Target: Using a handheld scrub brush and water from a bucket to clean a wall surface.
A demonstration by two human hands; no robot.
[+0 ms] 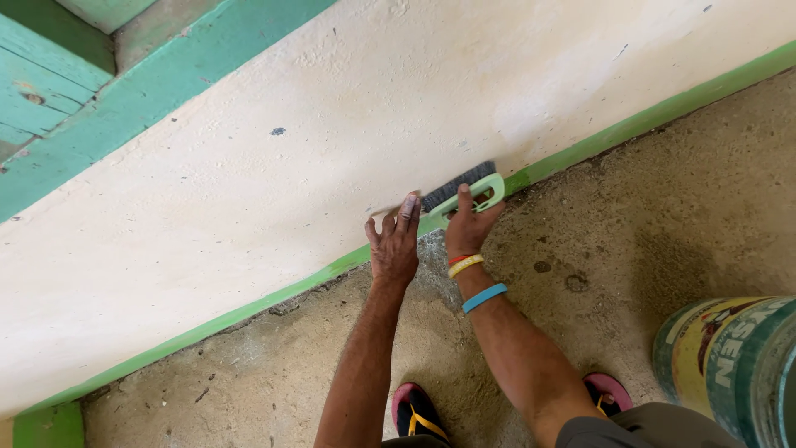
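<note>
My right hand (467, 230) grips the light green handle of a scrub brush (466, 187) with dark bristles, pressed against the cream wall (332, 141) just above the green skirting stripe (597, 143). My left hand (395, 245) rests flat against the wall's base, fingers together, right beside the brush's left end. Coloured bands, yellow, orange and blue, circle my right wrist.
A rough concrete floor (647, 224) runs below the wall. A green and yellow paint bucket (734, 365) stands at the lower right. My feet in sandals (419, 415) are at the bottom edge. A teal wooden frame (58, 99) sits at the upper left.
</note>
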